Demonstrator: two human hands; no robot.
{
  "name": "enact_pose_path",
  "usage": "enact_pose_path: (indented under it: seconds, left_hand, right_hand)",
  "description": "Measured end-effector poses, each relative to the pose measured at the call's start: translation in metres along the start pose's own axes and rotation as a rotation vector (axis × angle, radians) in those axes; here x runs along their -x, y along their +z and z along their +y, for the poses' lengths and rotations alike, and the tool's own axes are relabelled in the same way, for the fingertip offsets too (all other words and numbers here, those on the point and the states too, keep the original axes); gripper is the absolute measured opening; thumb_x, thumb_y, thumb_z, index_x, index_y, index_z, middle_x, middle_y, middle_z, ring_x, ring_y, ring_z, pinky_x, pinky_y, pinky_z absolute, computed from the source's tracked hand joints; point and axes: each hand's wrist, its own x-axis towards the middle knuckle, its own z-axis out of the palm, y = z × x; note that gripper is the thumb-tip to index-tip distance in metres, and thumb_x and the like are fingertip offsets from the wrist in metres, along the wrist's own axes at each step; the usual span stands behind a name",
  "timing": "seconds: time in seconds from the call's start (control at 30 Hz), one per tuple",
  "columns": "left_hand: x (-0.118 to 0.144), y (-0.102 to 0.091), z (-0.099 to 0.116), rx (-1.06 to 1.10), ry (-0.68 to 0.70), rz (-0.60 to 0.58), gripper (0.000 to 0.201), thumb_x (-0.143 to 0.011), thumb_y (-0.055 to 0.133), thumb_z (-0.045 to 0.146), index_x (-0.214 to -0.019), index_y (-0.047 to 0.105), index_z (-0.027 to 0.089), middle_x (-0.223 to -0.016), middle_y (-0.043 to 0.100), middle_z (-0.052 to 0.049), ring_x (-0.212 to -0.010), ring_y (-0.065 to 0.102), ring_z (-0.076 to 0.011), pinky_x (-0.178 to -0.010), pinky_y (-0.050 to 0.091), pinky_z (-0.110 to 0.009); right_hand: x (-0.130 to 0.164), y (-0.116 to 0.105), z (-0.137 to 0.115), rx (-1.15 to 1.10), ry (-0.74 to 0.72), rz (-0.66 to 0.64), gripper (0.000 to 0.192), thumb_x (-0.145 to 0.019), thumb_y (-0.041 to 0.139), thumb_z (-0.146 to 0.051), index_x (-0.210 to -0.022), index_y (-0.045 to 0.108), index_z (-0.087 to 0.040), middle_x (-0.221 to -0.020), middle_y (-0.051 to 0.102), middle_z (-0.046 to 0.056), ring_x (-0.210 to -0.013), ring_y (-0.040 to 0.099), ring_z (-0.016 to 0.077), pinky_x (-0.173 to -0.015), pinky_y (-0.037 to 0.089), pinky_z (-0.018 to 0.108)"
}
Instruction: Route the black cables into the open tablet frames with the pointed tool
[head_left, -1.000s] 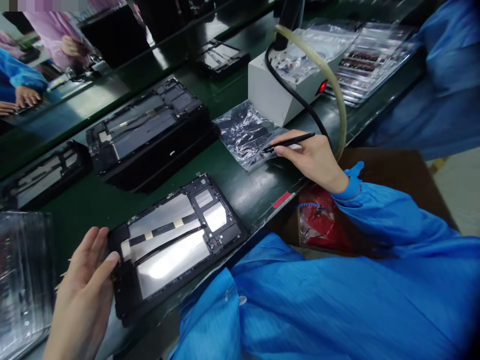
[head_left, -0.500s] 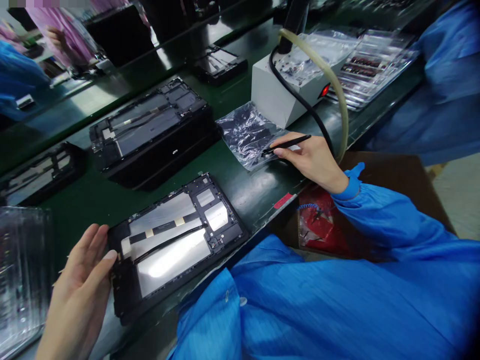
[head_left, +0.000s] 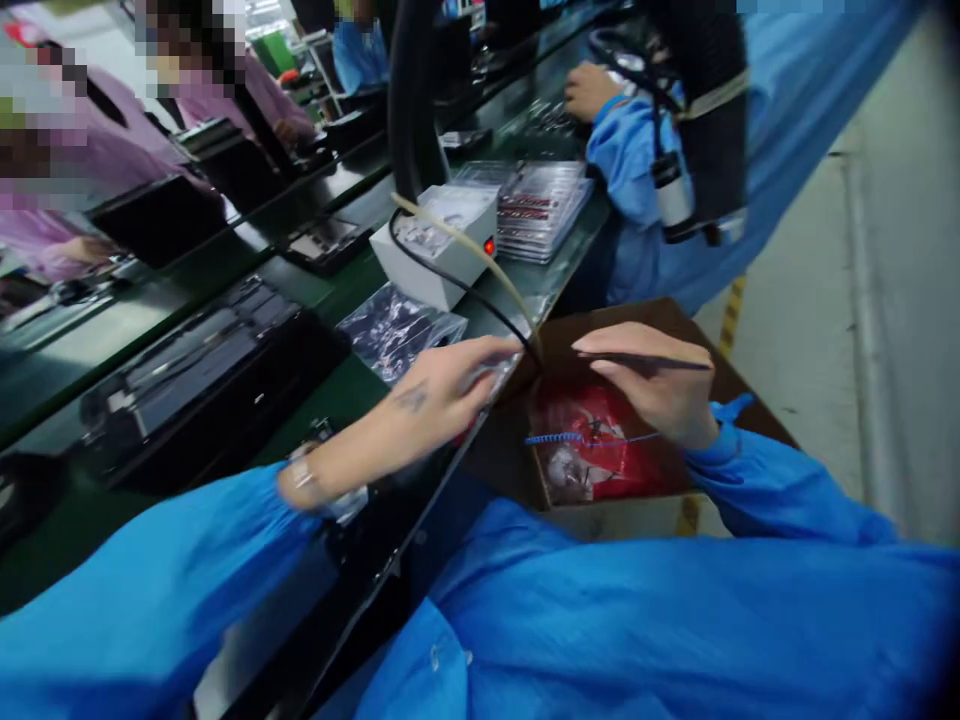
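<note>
My right hand hovers over a brown cardboard box beside the bench and grips thin black tweezers, tips pointing left. My left hand stretches across my body to the bench's right edge, fingers spread flat, reaching toward the crinkled clear bag of small black parts; it holds nothing that I can see. The opened tablet frame I was steadying is hidden under my left sleeve. The picture is blurred by motion.
A white box with a red light, a black cable and a beige hose stands behind the bag. Stacked clear trays lie beyond. Dark tablet frames sit on the green belt. The cardboard box holds red packaging. Co-workers sit right and opposite.
My left hand left the tablet frame and swung right toward the parts bag. My right hand carried the tweezers off the bag, out over the cardboard box. The view turned right.
</note>
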Motion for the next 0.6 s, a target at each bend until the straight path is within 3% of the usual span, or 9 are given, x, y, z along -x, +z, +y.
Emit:
enact_pose_path:
  seconds: [0.07, 0.13, 0.2, 0.27, 0.33, 0.43, 0.53, 0.6]
  left_hand:
    - [-0.059, 0.045, -0.003, 0.351, -0.050, -0.082, 0.054, -0.091, 0.053, 0.014, -0.144, 0.056, 0.019, -0.148, 0.061, -0.012, -0.135, 0.061, -0.0235, -0.120, 0.048, -0.044]
    - [-0.104, 0.084, 0.002, 0.683, -0.217, -0.175, 0.066, -0.092, 0.054, 0.012, -0.155, 0.042, 0.025, -0.164, 0.044, -0.011, -0.145, 0.053, -0.0229, -0.122, 0.046, -0.044]
    - [-0.133, 0.110, 0.015, 0.892, -0.306, -0.196, 0.070, -0.094, 0.050, 0.010, -0.160, 0.032, 0.026, -0.170, 0.034, -0.010, -0.152, 0.045, -0.0212, -0.125, 0.042, -0.041]
    - [-0.146, 0.121, 0.031, 0.982, -0.280, -0.190, 0.075, -0.093, 0.046, 0.010, -0.163, 0.024, 0.021, -0.172, 0.028, -0.010, -0.157, 0.037, -0.0188, -0.127, 0.036, -0.036]
    - [-0.146, 0.121, 0.044, 1.011, -0.210, -0.182, 0.080, -0.089, 0.045, 0.010, -0.165, 0.018, 0.015, -0.173, 0.024, -0.011, -0.159, 0.031, -0.0181, -0.128, 0.033, -0.031]
    - [-0.123, 0.107, 0.053, 1.041, -0.170, -0.175, 0.083, -0.087, 0.049, 0.013, -0.164, 0.019, 0.014, -0.173, 0.024, -0.013, -0.159, 0.032, -0.0210, -0.129, 0.032, -0.033]
    - [-0.074, 0.075, 0.048, 1.010, -0.151, -0.140, 0.081, -0.088, 0.054, 0.016, -0.163, 0.024, 0.017, -0.171, 0.030, -0.013, -0.155, 0.039, -0.0233, -0.127, 0.035, -0.037]
    - [-0.028, 0.041, 0.036, 0.895, -0.128, -0.070, 0.076, -0.092, 0.059, 0.020, -0.162, 0.029, 0.019, -0.169, 0.036, -0.012, -0.152, 0.045, -0.0252, -0.125, 0.039, -0.038]
  right_hand:
    - [0.011, -0.023, 0.013, -0.085, 0.009, 0.330, 0.009, -0.078, 0.088, -0.030, -0.085, 0.082, -0.031, -0.091, 0.078, 0.003, -0.092, 0.072, 0.0265, -0.097, 0.059, 0.048]
    - [0.013, -0.039, 0.031, -0.229, 0.044, 0.580, 0.010, -0.081, 0.086, -0.035, -0.088, 0.080, -0.030, -0.088, 0.075, 0.001, -0.086, 0.071, 0.0222, -0.093, 0.061, 0.045]
    - [0.009, -0.050, 0.047, -0.398, 0.122, 0.675, 0.017, -0.083, 0.084, -0.041, -0.090, 0.077, -0.028, -0.084, 0.072, -0.001, -0.084, 0.072, 0.0188, -0.089, 0.063, 0.041]
    - [0.001, -0.056, 0.057, -0.578, 0.228, 0.695, 0.023, -0.086, 0.081, -0.047, -0.088, 0.074, -0.025, -0.082, 0.070, -0.001, -0.089, 0.073, 0.0165, -0.092, 0.063, 0.037]
    - [-0.008, -0.058, 0.062, -0.729, 0.309, 0.714, 0.029, -0.095, 0.071, -0.049, -0.086, 0.071, -0.022, -0.085, 0.070, -0.001, -0.095, 0.072, 0.0131, -0.098, 0.061, 0.032]
    - [-0.020, -0.058, 0.067, -0.892, 0.371, 0.786, 0.034, -0.103, 0.059, -0.046, -0.083, 0.069, -0.021, -0.087, 0.071, 0.000, -0.096, 0.071, 0.0105, -0.100, 0.060, 0.028]
    - [-0.029, -0.061, 0.067, -0.994, 0.404, 0.866, 0.035, -0.105, 0.058, -0.041, -0.078, 0.067, -0.021, -0.081, 0.071, 0.000, -0.089, 0.071, 0.0106, -0.091, 0.062, 0.025]
    - [-0.029, -0.062, 0.060, -1.049, 0.422, 0.877, 0.041, -0.108, 0.051, -0.036, -0.073, 0.065, -0.020, -0.074, 0.068, -0.001, -0.082, 0.070, 0.0090, -0.083, 0.062, 0.020]
